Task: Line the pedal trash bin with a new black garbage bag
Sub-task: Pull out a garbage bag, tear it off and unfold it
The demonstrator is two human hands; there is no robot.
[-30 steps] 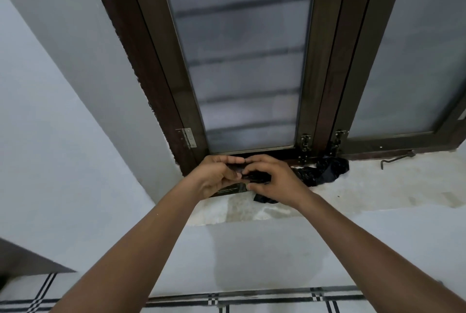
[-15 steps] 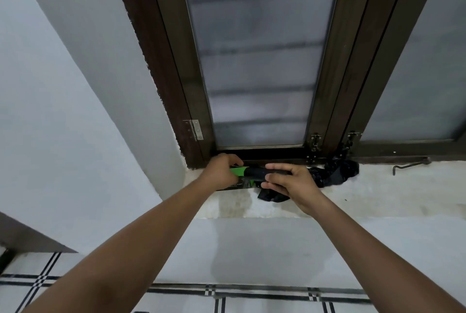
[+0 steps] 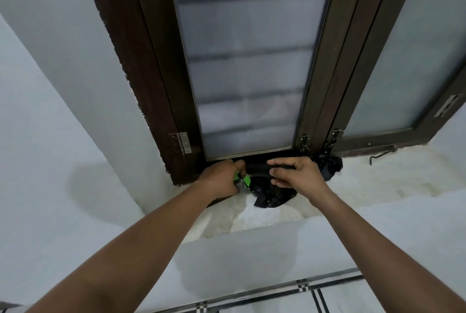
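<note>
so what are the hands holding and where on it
Both grip a roll of black garbage bags on the windowsill: the left hand at its green-labelled end, the right hand around its other end.

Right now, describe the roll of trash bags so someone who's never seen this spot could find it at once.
Find the frosted-glass window in its dark wooden frame and drop to the pale stone sill below it. At the sill's left end, both hands grip a black roll of garbage bags, the left hand at one end, the right hand at the other. Unlike the loose crumpled black bags beside it, it is tightly rolled with a bright green label.
</note>
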